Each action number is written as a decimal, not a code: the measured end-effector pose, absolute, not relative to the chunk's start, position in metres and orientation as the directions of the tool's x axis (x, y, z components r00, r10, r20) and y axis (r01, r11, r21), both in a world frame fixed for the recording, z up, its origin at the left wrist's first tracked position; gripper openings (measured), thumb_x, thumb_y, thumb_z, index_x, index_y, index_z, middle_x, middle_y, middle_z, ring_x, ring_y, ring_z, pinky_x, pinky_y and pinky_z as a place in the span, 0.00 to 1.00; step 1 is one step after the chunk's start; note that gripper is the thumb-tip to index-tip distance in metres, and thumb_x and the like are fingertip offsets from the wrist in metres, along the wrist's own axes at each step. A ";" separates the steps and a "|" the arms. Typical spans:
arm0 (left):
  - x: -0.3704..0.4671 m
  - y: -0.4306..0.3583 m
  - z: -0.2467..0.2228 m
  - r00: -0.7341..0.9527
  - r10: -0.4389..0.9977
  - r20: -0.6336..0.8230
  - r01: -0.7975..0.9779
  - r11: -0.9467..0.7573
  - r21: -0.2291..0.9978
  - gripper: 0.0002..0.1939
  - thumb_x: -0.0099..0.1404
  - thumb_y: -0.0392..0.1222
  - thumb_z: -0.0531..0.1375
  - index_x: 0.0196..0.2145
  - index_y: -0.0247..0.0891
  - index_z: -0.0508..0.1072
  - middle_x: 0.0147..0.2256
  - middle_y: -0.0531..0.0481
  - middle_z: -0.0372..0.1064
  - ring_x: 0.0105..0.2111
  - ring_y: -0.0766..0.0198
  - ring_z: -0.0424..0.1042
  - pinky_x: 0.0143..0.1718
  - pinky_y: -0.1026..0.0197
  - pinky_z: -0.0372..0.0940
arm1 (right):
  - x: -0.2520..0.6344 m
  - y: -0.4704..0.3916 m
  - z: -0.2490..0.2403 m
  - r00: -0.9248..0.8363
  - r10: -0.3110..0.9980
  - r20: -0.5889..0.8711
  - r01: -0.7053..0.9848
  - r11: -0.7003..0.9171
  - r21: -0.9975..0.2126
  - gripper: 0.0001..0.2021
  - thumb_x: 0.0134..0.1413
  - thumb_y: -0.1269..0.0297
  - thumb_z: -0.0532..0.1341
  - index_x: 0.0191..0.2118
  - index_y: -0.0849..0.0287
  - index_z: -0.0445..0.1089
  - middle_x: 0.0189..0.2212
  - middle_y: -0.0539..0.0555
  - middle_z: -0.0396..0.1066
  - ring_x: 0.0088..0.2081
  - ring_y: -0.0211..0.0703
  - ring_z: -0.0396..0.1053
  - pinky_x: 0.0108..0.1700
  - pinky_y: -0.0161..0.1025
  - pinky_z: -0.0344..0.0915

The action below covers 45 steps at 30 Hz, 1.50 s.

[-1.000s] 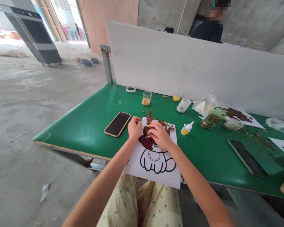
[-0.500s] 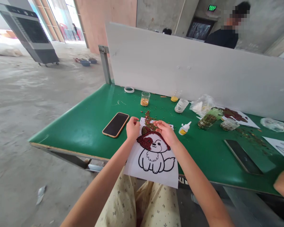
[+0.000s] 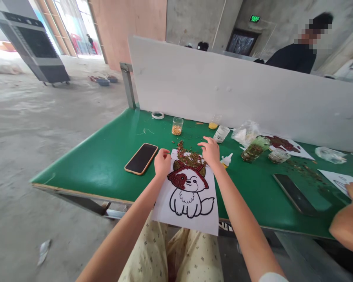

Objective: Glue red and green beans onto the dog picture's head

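A white sheet with a cartoon animal outline lies over the table's front edge. Dark red grains cover part of the head, and green-brown ones fill the ears. Loose grains are heaped at the sheet's top. My left hand is at the sheet's upper left edge, fingers curled together; whatever they may pinch is too small to make out. My right hand hovers over the upper right, fingers apart and holding nothing. Just right of it, partly hidden by my wrist, is a white glue bottle.
A phone lies left on the green table. Behind are a cup of yellow kernels, a clear jar and a plastic bag. At right are a green-tinted jar, a dark phone and another person's arm.
My right hand has moved up and away from the drawing's head, its fingers now spread, uncovering the right ear. The other person's hand has come into view at right. The camera view has shifted slightly.
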State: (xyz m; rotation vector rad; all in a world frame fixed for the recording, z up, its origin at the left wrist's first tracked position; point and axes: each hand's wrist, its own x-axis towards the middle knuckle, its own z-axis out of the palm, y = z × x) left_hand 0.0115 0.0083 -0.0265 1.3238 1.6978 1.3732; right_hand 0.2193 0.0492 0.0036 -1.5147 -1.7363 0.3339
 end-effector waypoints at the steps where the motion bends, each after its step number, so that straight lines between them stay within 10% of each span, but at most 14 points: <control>1: 0.011 0.008 -0.026 -0.342 0.929 0.140 0.333 -0.019 0.943 0.07 0.54 0.33 0.52 0.31 0.39 0.66 0.25 0.53 0.67 0.27 0.64 0.68 0.30 0.64 0.58 | 0.220 0.050 0.002 0.022 0.904 0.426 0.802 0.239 -0.548 0.08 0.51 0.71 0.57 0.32 0.57 0.74 0.53 0.57 0.65 0.57 0.52 0.55 0.56 0.49 0.52; 13: 0.012 0.009 -0.028 -0.339 0.928 0.153 0.363 -0.021 0.932 0.07 0.55 0.33 0.52 0.32 0.39 0.66 0.24 0.53 0.67 0.26 0.65 0.68 0.28 0.64 0.57 | 0.193 0.065 -0.009 -0.293 0.910 0.294 0.916 0.355 -0.186 0.08 0.60 0.68 0.53 0.40 0.57 0.69 0.41 0.55 0.69 0.44 0.44 0.64 0.40 0.37 0.57; 45: 0.013 0.009 -0.030 -0.341 0.925 0.170 0.413 -0.015 0.911 0.07 0.55 0.33 0.52 0.31 0.40 0.67 0.24 0.54 0.67 0.25 0.65 0.67 0.29 0.64 0.58 | 0.159 0.103 0.000 -0.424 0.906 0.005 0.905 0.424 -0.040 0.09 0.61 0.71 0.51 0.41 0.63 0.68 0.44 0.63 0.67 0.46 0.49 0.64 0.43 0.39 0.61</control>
